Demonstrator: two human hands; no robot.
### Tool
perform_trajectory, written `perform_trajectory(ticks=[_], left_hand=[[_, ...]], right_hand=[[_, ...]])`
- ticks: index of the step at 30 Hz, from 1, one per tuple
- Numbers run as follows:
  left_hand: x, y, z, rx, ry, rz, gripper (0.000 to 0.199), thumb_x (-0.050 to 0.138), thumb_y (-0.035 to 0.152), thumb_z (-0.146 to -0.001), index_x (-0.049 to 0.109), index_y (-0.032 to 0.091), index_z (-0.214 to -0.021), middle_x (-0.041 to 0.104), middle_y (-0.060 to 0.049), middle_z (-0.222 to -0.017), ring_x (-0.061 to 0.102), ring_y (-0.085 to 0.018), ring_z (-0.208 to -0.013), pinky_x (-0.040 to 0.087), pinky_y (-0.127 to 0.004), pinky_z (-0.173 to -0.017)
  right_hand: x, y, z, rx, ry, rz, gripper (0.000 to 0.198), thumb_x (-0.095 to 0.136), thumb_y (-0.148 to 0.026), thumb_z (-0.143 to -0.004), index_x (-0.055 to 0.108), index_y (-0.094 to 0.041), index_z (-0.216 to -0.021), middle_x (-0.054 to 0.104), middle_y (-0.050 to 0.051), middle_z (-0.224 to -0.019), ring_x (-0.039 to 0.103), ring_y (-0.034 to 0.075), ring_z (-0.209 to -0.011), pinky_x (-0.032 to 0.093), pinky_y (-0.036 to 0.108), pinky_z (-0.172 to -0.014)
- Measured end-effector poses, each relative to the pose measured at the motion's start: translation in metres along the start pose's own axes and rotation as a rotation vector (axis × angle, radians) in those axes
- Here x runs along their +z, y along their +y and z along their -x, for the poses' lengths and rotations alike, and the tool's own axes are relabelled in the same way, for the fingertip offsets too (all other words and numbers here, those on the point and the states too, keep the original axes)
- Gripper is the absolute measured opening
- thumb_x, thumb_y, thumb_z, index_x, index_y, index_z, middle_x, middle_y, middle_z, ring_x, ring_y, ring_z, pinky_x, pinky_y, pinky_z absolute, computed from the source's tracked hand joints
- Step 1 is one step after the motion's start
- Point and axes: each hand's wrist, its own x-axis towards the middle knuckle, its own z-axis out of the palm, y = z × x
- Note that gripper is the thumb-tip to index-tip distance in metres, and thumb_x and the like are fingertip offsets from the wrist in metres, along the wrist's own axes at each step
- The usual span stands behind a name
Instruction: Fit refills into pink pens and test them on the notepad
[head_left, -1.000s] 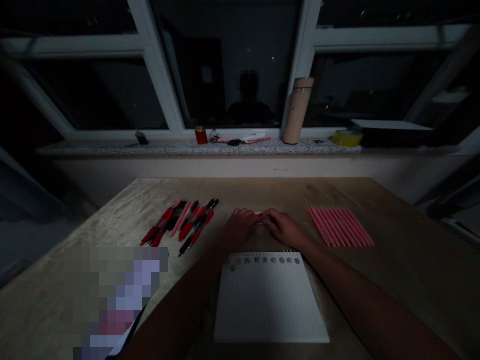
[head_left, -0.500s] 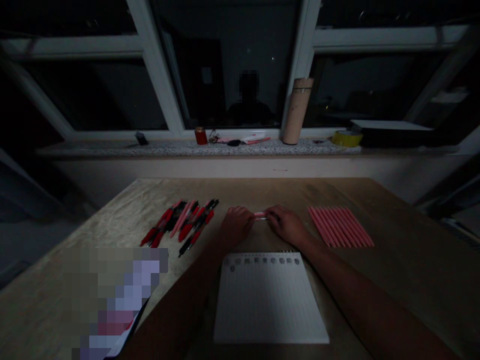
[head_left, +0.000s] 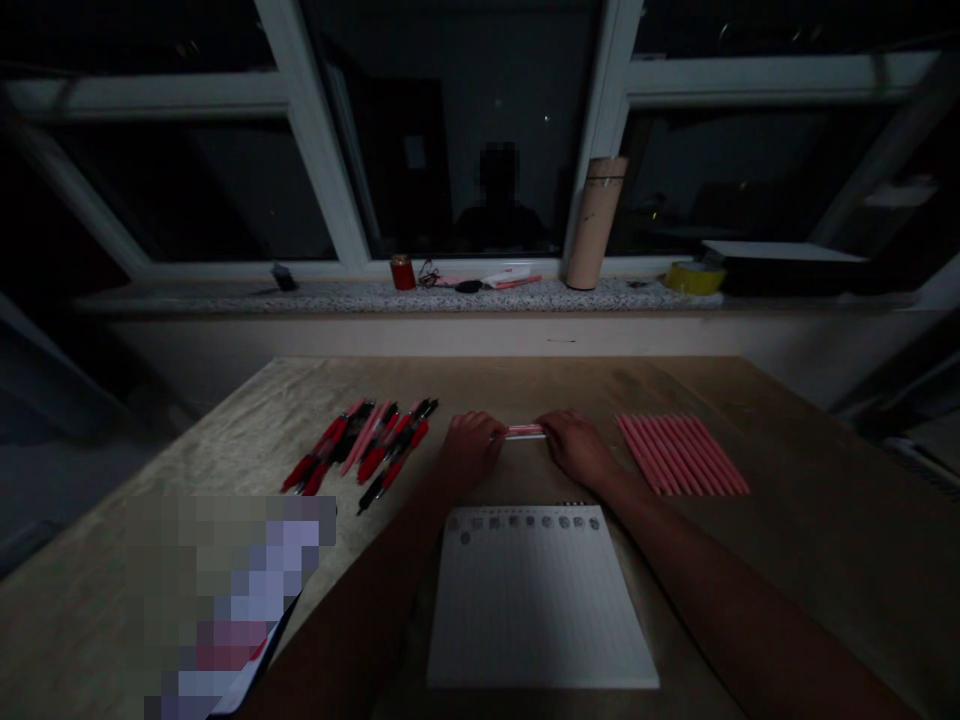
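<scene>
Between my two hands a thin pink pencil (head_left: pixel 523 430) lies crosswise near the middle of the table, with a white line along its lower side; whether that is a second stick I cannot tell. My left hand (head_left: pixel 472 447) has its fingers closed around the left end. At the right end my right hand (head_left: pixel 579 447) pinches it, its fingertips partly hidden. Nearer me lies a lined spiral notebook (head_left: pixel 536 610) with a row of small dark round sketches along its top. A neat row of pink pencils (head_left: pixel 681 454) sits right of my right hand.
Left of my left hand lies a loose pile of red, black and pink pens (head_left: pixel 360 445). A blurred-out flat object (head_left: pixel 251 620) is at front left. On the windowsill (head_left: pixel 337 297) stand a tall cylinder (head_left: pixel 598 225), a red jar (head_left: pixel 403 272) and yellow tape (head_left: pixel 695 278).
My right hand has shifted slightly right, and more of the pencil shows between my hands. My left hand has moved very little. The notebook, pens and pencil row are unchanged.
</scene>
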Motion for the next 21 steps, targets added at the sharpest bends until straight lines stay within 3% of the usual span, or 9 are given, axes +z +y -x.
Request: perform_trajectory(ticks=[21], left_hand=[[0.0001, -0.0036, 0.0009, -0.138, 0.079, -0.116, 0.02, 0.042, 0.029, -0.09, 0.059, 0.019, -0.087, 0.062, -0.006, -0.093, 0.052, -0.022, -0.093, 0.033, -0.039, -0.083]], right_hand=[[-0.0032, -0.0024, -0.0011, -0.064, 0.105, -0.168, 0.026, 0.043, -0.007, -0.081, 0.059, -0.017, -0.099, 0.059, 0.009, -0.095, 0.052, 0.021, -0.091, 0.04, 0.032, -0.083]])
